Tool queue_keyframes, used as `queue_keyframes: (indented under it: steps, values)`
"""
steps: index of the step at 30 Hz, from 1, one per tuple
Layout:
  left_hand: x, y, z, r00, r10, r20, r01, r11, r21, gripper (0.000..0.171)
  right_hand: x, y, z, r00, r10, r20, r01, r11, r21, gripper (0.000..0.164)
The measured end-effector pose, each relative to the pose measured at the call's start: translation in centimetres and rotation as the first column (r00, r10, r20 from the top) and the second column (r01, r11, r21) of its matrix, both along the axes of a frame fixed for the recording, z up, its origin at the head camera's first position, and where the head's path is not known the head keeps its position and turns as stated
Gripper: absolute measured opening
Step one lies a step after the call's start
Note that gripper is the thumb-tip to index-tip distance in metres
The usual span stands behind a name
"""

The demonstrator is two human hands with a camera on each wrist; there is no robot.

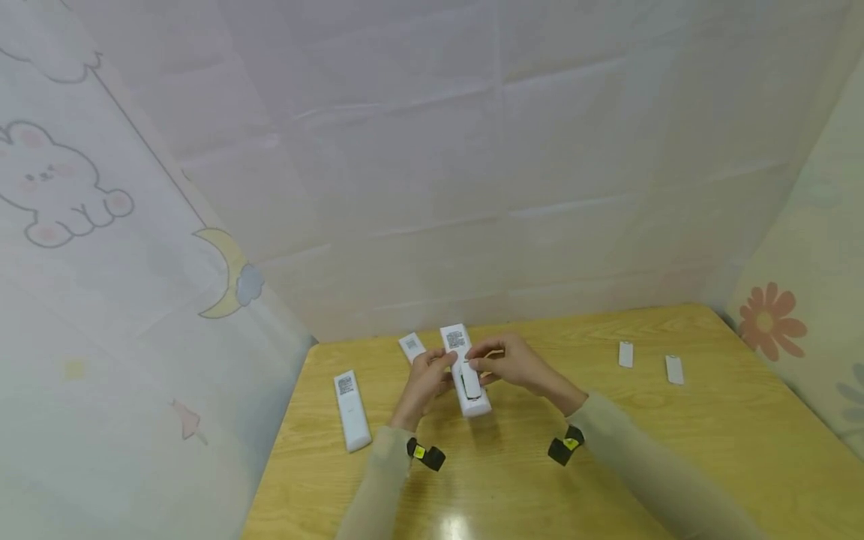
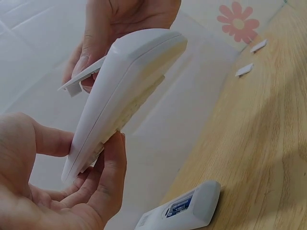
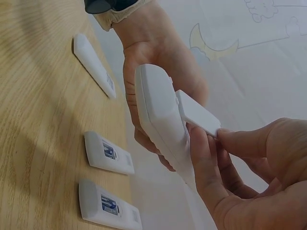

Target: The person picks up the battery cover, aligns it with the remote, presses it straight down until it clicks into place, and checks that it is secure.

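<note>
My left hand point(image 1: 424, 381) holds a white remote control point(image 1: 455, 343) above the table, thumb on one edge and fingers against the button side. Its back with a printed label faces up in the head view. Between thumb and fingers my right hand point(image 1: 516, 365) pinches a white battery cover point(image 3: 199, 114). One end of the cover is at the remote's back; the other end tilts away from it, as both wrist views show. The inside of this remote's battery compartment is mostly hidden by the cover.
On the wooden table point(image 1: 520, 465), a remote with its back closed point(image 1: 352, 411) lies at left. Two remotes, one nearer point(image 3: 108, 153) and one beside it point(image 3: 108, 205), have open compartments with blue batteries. Two loose covers, one point(image 1: 625, 354) and another point(image 1: 674, 370), lie at right.
</note>
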State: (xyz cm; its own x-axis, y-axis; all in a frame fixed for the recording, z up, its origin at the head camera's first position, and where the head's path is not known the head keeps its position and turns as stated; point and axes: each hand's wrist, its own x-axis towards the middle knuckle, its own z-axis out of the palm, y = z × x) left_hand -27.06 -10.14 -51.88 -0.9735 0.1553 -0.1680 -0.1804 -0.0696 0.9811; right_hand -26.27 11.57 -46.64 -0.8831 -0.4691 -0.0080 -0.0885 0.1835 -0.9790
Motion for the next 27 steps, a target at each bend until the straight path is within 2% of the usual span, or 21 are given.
queue_keyframes:
  steps: [27]
  values:
    - [0.24,0.22,0.21,1.0,-0.017,-0.02,0.018,1.0,0.015,0.047,0.4,0.02,-0.18,0.998,-0.003,-0.062,0.007,0.998,0.065,0.017]
